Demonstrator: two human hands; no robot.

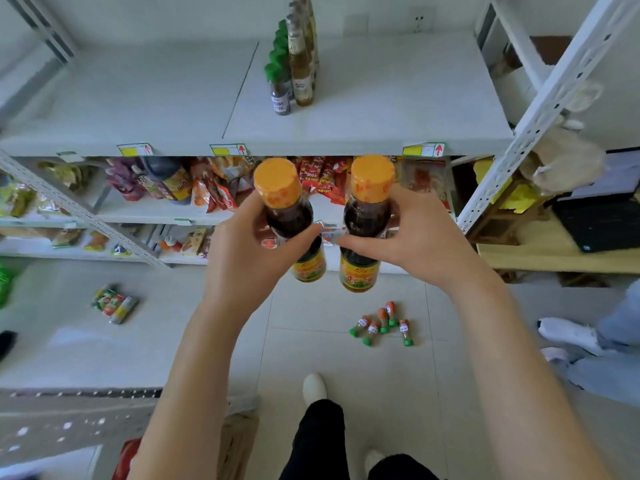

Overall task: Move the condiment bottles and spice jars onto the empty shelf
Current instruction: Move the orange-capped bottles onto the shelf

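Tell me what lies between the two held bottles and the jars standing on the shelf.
In the head view, only bare shelf and its front edge with price tags.

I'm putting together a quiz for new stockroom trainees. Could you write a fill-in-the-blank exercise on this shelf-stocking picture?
1. The left hand holds the first dark glass sauce bottle and the right hand the second dark glass sauce bottle; both caps are ____.
2. The small green-capped spice jars lie on the ____.
3. Those jars number ____.
4. On the white top shelf, tall amber glass bottles stand beside dark jars with ____ caps.

Missing words: orange; floor; five; green.
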